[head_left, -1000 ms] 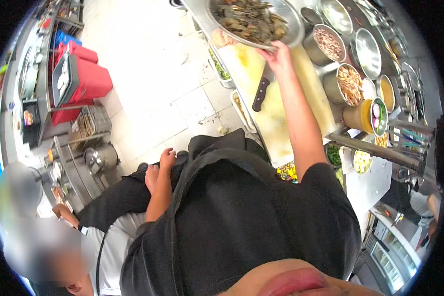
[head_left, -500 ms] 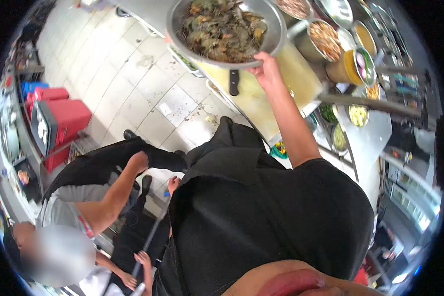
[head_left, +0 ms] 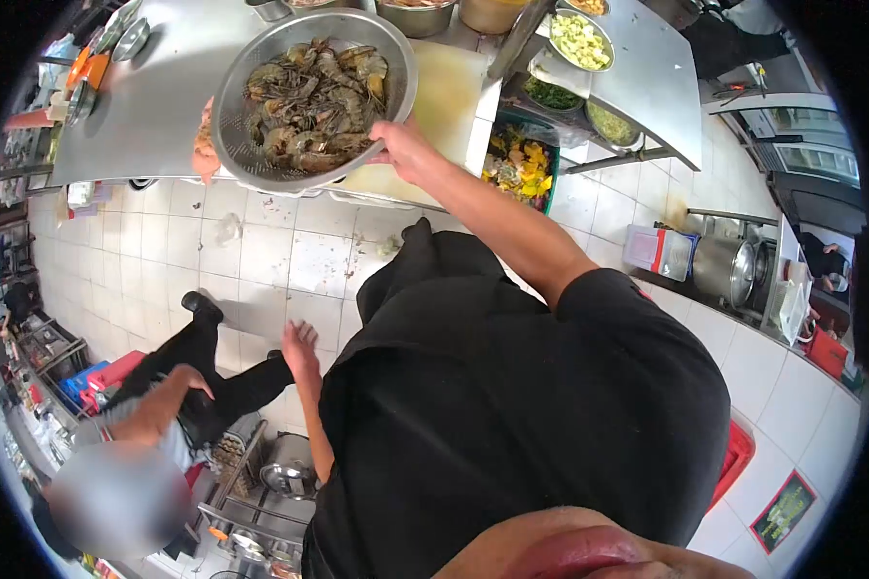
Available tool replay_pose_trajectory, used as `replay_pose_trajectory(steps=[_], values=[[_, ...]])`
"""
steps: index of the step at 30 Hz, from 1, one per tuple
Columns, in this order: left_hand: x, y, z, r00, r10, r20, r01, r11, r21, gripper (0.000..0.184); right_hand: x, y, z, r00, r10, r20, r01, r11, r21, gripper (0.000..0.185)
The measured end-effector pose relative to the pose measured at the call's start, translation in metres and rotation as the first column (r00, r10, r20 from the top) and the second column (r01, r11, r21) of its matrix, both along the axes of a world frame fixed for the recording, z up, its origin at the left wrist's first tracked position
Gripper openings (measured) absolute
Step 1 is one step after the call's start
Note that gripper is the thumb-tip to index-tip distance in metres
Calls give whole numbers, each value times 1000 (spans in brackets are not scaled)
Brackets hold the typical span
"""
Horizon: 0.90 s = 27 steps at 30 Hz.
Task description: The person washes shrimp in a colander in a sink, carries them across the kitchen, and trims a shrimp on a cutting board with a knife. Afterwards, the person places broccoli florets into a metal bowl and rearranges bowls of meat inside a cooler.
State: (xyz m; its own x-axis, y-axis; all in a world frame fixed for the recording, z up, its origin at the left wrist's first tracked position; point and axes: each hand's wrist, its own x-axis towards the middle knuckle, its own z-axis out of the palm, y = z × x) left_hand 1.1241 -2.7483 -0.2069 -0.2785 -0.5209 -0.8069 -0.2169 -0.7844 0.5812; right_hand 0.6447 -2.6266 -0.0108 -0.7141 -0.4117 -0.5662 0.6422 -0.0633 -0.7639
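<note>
My right hand [head_left: 403, 151] grips the near-right rim of a perforated metal colander [head_left: 230, 108]. Raw unpeeled prawns [head_left: 321, 106] lie in a heap inside it. The colander is over the counter, overlapping the left part of a pale yellow cutting board [head_left: 444, 92]; whether it rests there or is held just above, I cannot tell. Beside its left rim shows a pinkish, fleshy thing [head_left: 206, 145], partly hidden. My left hand [head_left: 300, 347] hangs low at my side over the floor, fingers apart and holding nothing.
A steel counter [head_left: 145, 116] runs left, with bowls [head_left: 131, 39] at its far end. Food pans [head_left: 581, 41] stand at right. A green-rimmed bin [head_left: 519, 169] of scraps sits below. At lower left, a co-worker in black trousers [head_left: 251, 388] stands near a rack with a pot [head_left: 290, 468].
My view has swung right. The colander and my right hand now sit further left over the counter. My left hand shows more fully, and the knife on the board is out of sight.
</note>
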Motion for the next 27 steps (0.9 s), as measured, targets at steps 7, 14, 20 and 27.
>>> replay_pose_trajectory(steps=[7, 14, 20, 27], values=[[-155, -17, 124, 746, -21, -666, -101, 984, -144, 64, 58, 34, -23, 948, 319, 0, -319, 947, -38, 63], [-106, 28, 144, 875, 253, -413, -306, 950, -64, 36, 140, 40, -46, 825, 463, -325, -496, 868, -23, 67], [-64, 76, 107, 806, 492, -328, -531, 847, -33, 11, 44, 20, -71, 496, 738, -457, -591, 673, 445, 69], [-16, 100, 75, 802, 517, -299, -557, 828, -64, 34, -2, -69, -93, 209, 847, -488, 84, 482, 872, 48]])
